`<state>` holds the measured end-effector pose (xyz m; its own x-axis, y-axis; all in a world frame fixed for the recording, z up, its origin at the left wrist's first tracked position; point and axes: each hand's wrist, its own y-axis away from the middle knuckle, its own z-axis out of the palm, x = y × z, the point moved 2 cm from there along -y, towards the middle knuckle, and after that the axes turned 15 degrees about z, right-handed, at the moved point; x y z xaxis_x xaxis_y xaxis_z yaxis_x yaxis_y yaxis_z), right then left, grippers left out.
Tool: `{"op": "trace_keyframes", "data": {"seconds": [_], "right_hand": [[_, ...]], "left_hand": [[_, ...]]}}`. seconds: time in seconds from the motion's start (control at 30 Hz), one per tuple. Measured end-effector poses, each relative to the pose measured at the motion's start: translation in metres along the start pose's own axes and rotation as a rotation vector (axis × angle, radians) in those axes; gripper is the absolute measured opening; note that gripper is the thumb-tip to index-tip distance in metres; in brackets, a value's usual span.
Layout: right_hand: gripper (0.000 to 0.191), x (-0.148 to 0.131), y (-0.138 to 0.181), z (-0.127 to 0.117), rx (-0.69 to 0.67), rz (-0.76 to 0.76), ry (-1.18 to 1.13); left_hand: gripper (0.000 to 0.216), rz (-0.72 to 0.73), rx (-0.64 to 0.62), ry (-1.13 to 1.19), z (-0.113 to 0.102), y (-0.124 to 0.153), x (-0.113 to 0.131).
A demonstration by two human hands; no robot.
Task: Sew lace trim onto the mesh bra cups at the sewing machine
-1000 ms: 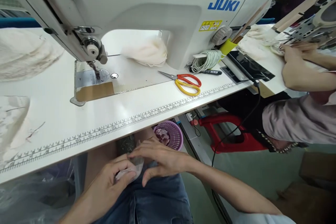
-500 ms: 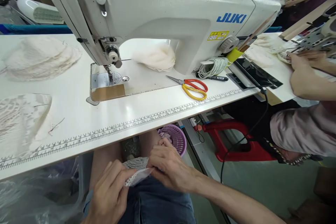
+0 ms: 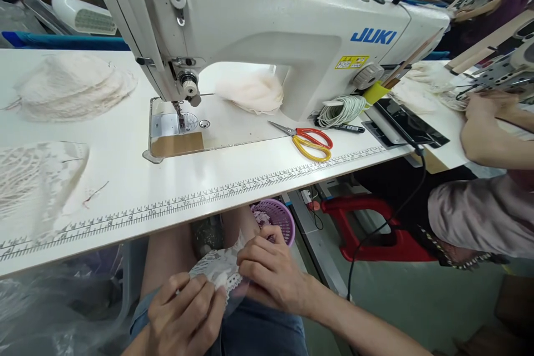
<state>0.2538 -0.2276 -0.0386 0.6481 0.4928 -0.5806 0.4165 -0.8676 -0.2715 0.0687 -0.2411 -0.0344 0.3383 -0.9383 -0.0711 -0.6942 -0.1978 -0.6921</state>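
Over my lap, below the table edge, a piece of white lace fabric (image 3: 217,266) is stretched between my two hands. My left hand (image 3: 186,311) is closed on its left side, fingers curled and thumb pressed against the cloth. Pinching the right side is my right hand (image 3: 271,270); its fingertips are partly hidden behind the knuckles. A scalloped lace edge and a sheer layer hang between the hands. Above them on the table stands a white sewing machine (image 3: 258,28), its presser foot (image 3: 180,118) over the needle plate with no cloth under it.
Scissors (image 3: 311,142) with red and yellow handles lie near a coil of pale cord (image 3: 342,109). Stacked cream fabric (image 3: 75,89) and lace pieces (image 3: 37,178) rest at left. A purple basket (image 3: 283,219) stands below the table. A co-worker's arm (image 3: 496,133) is at right.
The lace has been turned and spread so more of its face and scalloped edge show. My left hand has shifted slightly right and rolled over. The camera view has moved slightly.
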Motion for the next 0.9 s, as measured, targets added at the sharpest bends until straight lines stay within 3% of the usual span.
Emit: {"op": "trace_keyframes", "data": {"seconds": [0.13,0.33,0.67,0.77,0.9], "right_hand": [[0.038,0.002,-0.001,-0.005,-0.023,0.109,-0.245],[0.011,0.001,-0.003,-0.007,-0.086,0.185,-0.291],[0.009,-0.005,-0.007,-0.005,-0.243,0.168,-0.155],[0.009,-0.009,-0.008,-0.005,-0.236,0.151,-0.124],[0.009,-0.004,-0.008,-0.016,-0.114,0.330,-0.581]], "left_hand": [[0.027,0.049,-0.022,0.008,0.001,-0.001,-0.001],[0.029,0.103,-0.033,0.001,0.004,-0.001,-0.001],[0.033,0.103,-0.062,0.046,0.012,-0.002,0.001],[0.033,0.087,-0.075,0.063,0.017,-0.004,0.001],[0.027,0.040,-0.063,0.056,0.019,0.000,0.000]]}}
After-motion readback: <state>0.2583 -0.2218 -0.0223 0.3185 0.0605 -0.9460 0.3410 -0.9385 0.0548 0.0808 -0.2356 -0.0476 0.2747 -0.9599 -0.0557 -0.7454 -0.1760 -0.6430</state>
